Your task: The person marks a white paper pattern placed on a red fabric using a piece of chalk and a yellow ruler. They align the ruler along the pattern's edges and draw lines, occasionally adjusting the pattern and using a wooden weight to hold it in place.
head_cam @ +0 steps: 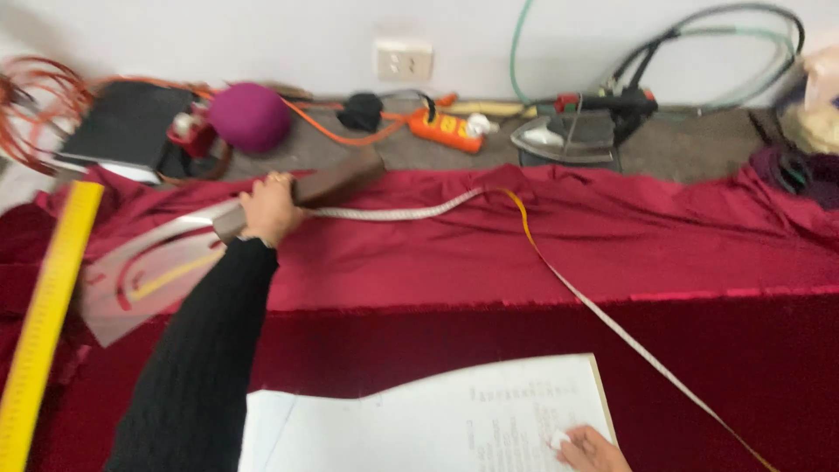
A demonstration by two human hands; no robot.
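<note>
My left hand (pixel 269 208), in a black knitted sleeve, reaches far across the dark red cloth (pixel 542 236) and grips a long brown block (pixel 328 186) by its near end. A measuring tape (pixel 559 280) runs from beside that block across the cloth toward the lower right. My right hand (pixel 591 449) rests at the bottom edge on a large white paper sheet (pixel 437 419) with handwritten notes, pinching a small white piece, perhaps chalk.
A yellow ruler (pixel 48 310) lies along the left edge, next to a clear curved template (pixel 144 280). Along the wall stand an iron (pixel 572 135), an orange power strip (pixel 447 129), a purple round cushion (pixel 249 115), a black box (pixel 127 124) and cables.
</note>
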